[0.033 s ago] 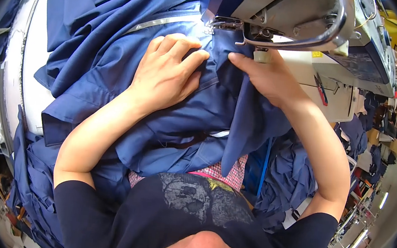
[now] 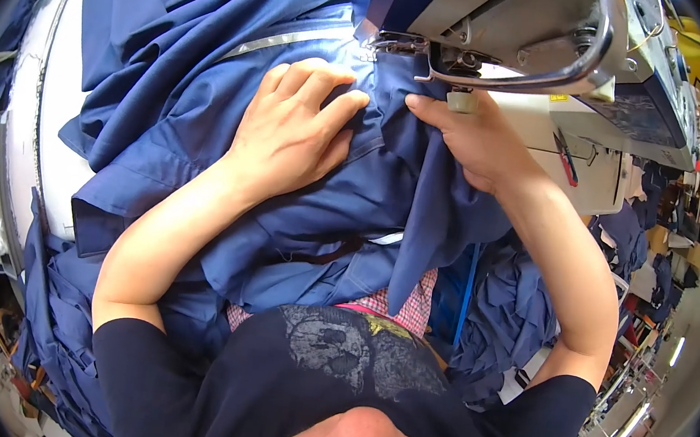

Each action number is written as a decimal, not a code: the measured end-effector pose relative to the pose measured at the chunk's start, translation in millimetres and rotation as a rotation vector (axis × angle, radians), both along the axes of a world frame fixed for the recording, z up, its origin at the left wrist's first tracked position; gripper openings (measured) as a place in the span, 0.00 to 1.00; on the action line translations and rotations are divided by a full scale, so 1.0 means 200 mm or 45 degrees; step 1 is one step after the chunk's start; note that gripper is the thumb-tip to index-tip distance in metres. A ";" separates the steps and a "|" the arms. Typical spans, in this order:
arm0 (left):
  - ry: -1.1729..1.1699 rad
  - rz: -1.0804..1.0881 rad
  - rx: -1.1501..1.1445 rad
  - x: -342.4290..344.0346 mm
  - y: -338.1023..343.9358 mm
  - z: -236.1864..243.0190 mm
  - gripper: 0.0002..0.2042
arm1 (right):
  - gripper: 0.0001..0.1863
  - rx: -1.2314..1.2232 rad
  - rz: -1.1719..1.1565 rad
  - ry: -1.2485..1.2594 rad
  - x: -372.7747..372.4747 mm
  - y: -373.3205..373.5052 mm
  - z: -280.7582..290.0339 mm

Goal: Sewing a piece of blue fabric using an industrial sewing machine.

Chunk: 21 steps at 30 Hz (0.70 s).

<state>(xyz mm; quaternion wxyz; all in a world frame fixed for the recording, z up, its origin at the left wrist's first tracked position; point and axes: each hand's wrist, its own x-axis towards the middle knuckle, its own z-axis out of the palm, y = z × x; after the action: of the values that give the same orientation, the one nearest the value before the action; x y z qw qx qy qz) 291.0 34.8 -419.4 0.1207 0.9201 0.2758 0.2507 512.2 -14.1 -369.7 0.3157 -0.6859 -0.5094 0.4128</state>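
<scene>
A navy blue garment [image 2: 317, 211] lies bunched across the white sewing table and down over my lap. My left hand [image 2: 292, 123] rests on it, fingers spread and bent, fingertips pressing the cloth just left of the needle area. Opposite, my right hand [image 2: 474, 138] is on the cloth with its thumb stretched out toward the left hand. Its other fingers are largely hidden behind the machine's parts. Above both hands stands the sewing machine [image 2: 481, 27], its presser area over the lit cloth. A pale strip [image 2: 292, 39] runs along the garment toward the needle.
Red-handled snips [image 2: 567, 160] lie on the table [image 2: 535, 123] right of my right hand. A curved metal bar [image 2: 552, 84] with a whitish knob [image 2: 462, 101] hangs low over that hand. More blue cloth [image 2: 511, 308] is heaped at the lower right, and other pieces [image 2: 63, 308] hang at the left.
Hardly anything differs. The cloth and my two hands have shifted very slightly, and both hands keep the same pose beside the needle area.
</scene>
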 end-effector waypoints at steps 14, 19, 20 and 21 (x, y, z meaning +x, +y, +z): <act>0.008 -0.168 -0.124 0.01 0.03 0.04 0.28 | 0.20 -0.673 0.099 1.169 0.02 -0.01 0.01; 0.121 -0.158 -0.025 0.03 0.01 0.05 0.27 | 0.22 -0.372 0.301 -0.346 0.24 0.00 0.08; 0.122 -0.158 -0.037 0.03 0.00 0.06 0.27 | 0.21 -0.223 0.257 -0.642 0.27 -0.01 0.10; 0.121 -0.144 -0.016 0.03 -0.01 0.06 0.27 | 0.20 0.025 0.254 -0.993 0.27 -0.03 0.12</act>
<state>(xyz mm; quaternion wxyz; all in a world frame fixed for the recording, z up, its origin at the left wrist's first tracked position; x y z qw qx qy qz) 296.6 32.1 -407.3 0.1271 0.9443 0.2303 0.1977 565.2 -20.6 -345.1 0.0638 -0.7353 -0.6590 0.1451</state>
